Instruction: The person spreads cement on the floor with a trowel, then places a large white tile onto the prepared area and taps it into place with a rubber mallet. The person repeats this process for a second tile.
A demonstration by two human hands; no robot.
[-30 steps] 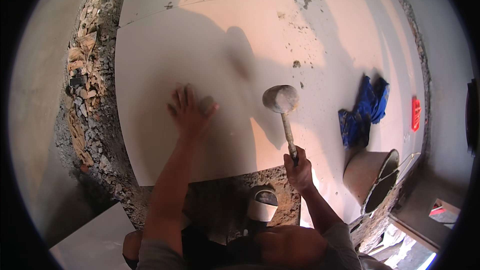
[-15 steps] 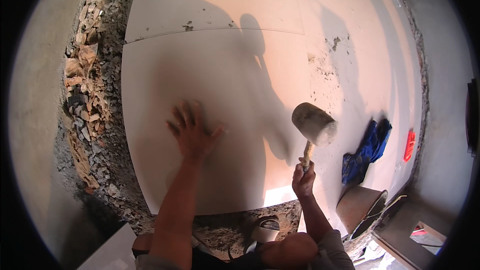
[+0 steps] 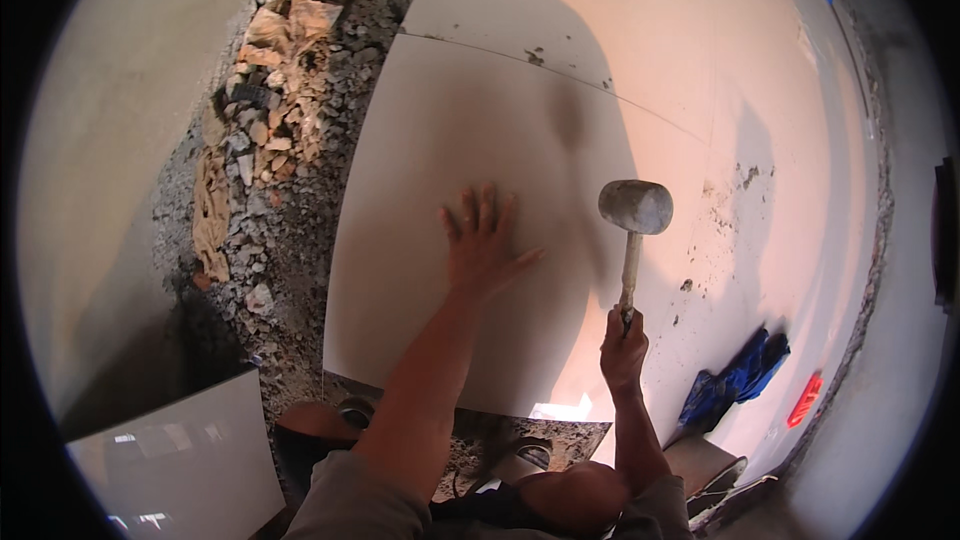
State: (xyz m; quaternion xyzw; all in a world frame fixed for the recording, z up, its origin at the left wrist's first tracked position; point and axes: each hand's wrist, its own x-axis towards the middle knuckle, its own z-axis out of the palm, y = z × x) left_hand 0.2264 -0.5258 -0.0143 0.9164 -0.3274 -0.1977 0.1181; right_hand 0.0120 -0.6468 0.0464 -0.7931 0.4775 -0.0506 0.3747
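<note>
My left hand (image 3: pixel 484 245) lies with fingers spread over a large pale floor tile (image 3: pixel 400 310), palm down. In my right hand (image 3: pixel 624 348), closed round the wooden handle, is a rubber mallet (image 3: pixel 636 207). Its grey, dusty head is raised above the right part of the tiled floor, apart from the surface as far as I can tell. Shadows of my arms and the mallet fall across the tile. A thin joint line runs along the tile's far edge, with crumbs of mortar near it.
Rubble and broken stones (image 3: pixel 270 140) line the left side by the wall. A loose glossy tile (image 3: pixel 180 460) leans at lower left. At right lie a blue cloth (image 3: pixel 735 375), a red object (image 3: pixel 805 400) and a bucket (image 3: pixel 700 465). Bare mortar bed (image 3: pixel 480 435) shows near my knees.
The view has swung, so the floor, rubble and cloth appear shifted. The mallet now stands more upright. My left hand remains spread on the tile.
</note>
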